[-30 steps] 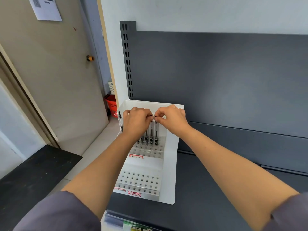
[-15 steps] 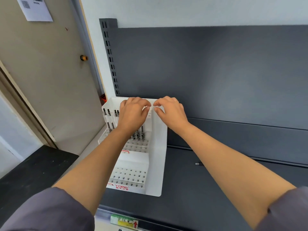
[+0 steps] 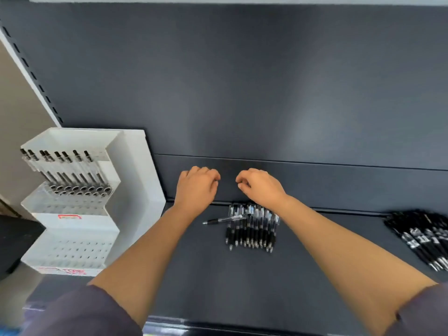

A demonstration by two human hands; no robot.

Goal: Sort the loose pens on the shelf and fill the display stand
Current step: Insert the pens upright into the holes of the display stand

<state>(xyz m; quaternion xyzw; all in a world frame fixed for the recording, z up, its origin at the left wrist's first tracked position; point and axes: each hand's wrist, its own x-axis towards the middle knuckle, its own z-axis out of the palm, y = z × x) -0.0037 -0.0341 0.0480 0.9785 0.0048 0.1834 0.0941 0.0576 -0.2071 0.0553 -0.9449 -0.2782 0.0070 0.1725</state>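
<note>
just beneath both empty grips (image 3: 228, 184), pens (image 3: 252, 226)

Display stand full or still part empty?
Part empty: display stand has pens only in the top tier; the lower tiers' holes are bare.

White stepped display stand (image 3: 80, 229) at left end of dark shelf (image 3: 208, 275), three perforated tiers, red label on front. Top tier holds row of clear black-tipped pens (image 3: 70, 173), upright, leaning slightly; lower tiers unfilled. Neat row of black pens (image 3: 252, 229) lies mid-shelf, side by side, tips toward viewer. Single pen (image 3: 224, 218) lies crosswise at row's left. Loose heap of black pens (image 3: 421, 235) at right edge.
</note>
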